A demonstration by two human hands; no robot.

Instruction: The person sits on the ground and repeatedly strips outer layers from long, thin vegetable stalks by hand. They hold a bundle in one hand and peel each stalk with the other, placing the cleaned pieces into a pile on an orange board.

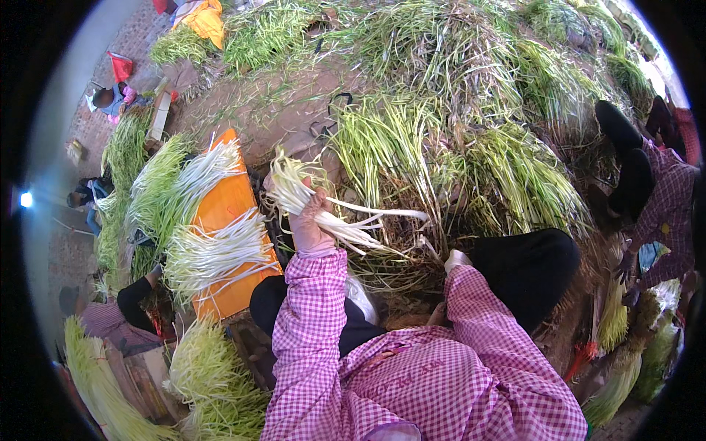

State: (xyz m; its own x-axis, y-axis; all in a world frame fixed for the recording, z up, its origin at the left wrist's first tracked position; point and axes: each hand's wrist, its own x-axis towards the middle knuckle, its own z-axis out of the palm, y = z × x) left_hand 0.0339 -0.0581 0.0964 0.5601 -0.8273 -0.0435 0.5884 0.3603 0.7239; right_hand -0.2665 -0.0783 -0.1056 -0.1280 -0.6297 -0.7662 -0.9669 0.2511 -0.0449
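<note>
My left hand (pixel 311 223) is raised and closed around a bunch of white-stemmed garlic chives (pixel 289 193). Their pale leafy ends point up and away, while the white stems fan out to the right below my fist. Lower down on the right, my right hand (pixel 456 259) seems covered in white, beside the roots of the heap; its fingers are too unclear to tell whether it holds anything. Before me lies a heap of uncleaned green chives (pixel 380 149) with brown, dry bases. Left of my hand, an orange-covered board (pixel 223 193) carries a white-stemmed bundle (pixel 218 256) and a greener one (pixel 201 173).
More chives (pixel 218 375) lie at lower left, near a seated co-worker (pixel 118 320). Another person in a checked garment (pixel 662 204) sits close on the right. A large chive pile (pixel 441 60) covers the ground ahead. My bent right knee (pixel 529 264) borders the heap.
</note>
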